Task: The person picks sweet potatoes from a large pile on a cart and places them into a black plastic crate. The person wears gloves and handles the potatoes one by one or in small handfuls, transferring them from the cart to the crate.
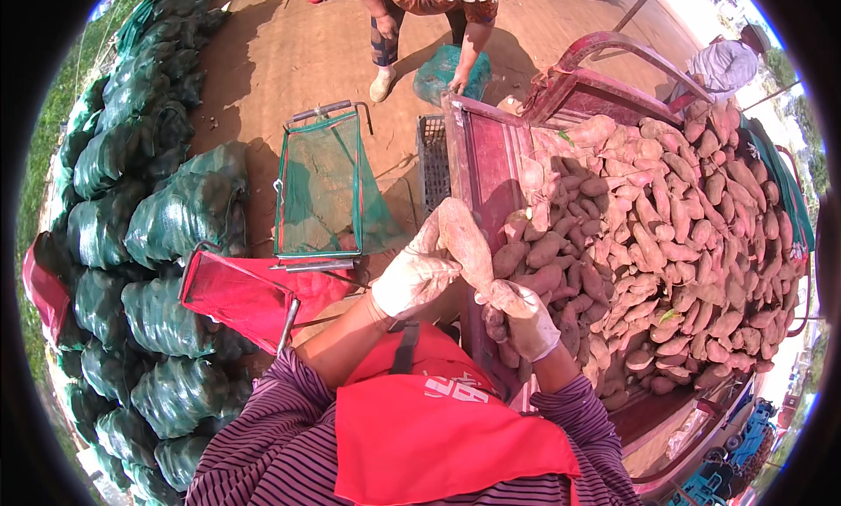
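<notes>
My left hand (415, 274), in a pale glove, grips a large sweet potato (464, 236) from its left side, in front of my body. At the lower tip of that sweet potato is my gloved right hand (523, 315), its fingers closed round the tip and a smaller dark root below it. Close to the right, a big heap of sweet potatoes (657, 243) fills a red metal cart bed (486, 158). To the left, a green mesh bag (322, 190) hangs open on a metal frame, with a red mesh bag (243, 296) on another frame nearer to me.
Filled green mesh sacks (171, 309) stand in rows at the left. A black plastic crate (435, 158) sits beside the cart. Across from me a person (430, 6) bends over a green mesh sack (453, 72). Another person (723, 66) is beyond the cart.
</notes>
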Demonstrator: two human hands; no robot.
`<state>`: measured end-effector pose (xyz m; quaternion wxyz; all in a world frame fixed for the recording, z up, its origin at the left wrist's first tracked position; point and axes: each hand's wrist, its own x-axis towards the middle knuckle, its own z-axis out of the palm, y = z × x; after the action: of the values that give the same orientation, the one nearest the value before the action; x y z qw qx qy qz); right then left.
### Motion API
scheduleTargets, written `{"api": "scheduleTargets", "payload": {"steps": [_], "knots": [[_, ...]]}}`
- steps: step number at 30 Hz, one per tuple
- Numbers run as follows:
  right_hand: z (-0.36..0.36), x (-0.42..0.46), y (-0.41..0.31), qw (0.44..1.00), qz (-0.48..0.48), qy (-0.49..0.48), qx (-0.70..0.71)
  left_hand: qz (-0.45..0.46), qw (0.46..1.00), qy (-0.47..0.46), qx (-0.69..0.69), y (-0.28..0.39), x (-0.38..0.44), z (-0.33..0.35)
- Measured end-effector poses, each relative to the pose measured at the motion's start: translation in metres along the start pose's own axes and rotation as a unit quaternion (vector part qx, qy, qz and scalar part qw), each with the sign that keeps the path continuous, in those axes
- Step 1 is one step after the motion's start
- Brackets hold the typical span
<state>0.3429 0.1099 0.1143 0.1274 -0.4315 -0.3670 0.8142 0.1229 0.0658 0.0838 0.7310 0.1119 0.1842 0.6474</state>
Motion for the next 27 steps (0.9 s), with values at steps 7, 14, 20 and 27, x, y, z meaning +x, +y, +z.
{"api": "scheduleTargets", "payload": {"steps": [7, 14, 20, 27], "knots": [[0.003, 0.005, 0.006, 1.000, -0.012, 0.010, 0.007, -0.019, 0.999, 0.002, -0.027, 0.004, -0.001, -0.002], [-0.013, 0.017, 0.027, 0.905, -0.294, 0.019, -0.306, -0.024, 0.999, -0.003, -0.030, 0.004, 0.005, -0.003], [-0.008, 0.010, 0.020, 0.875, -0.272, 0.052, -0.397, -0.011, 1.000, 0.008, 0.026, 0.009, 0.014, -0.002], [0.007, -0.001, 0.007, 0.855, -0.264, 0.148, -0.421, 0.050, 0.921, 0.178, 0.344, 0.014, 0.020, 0.011]]}}
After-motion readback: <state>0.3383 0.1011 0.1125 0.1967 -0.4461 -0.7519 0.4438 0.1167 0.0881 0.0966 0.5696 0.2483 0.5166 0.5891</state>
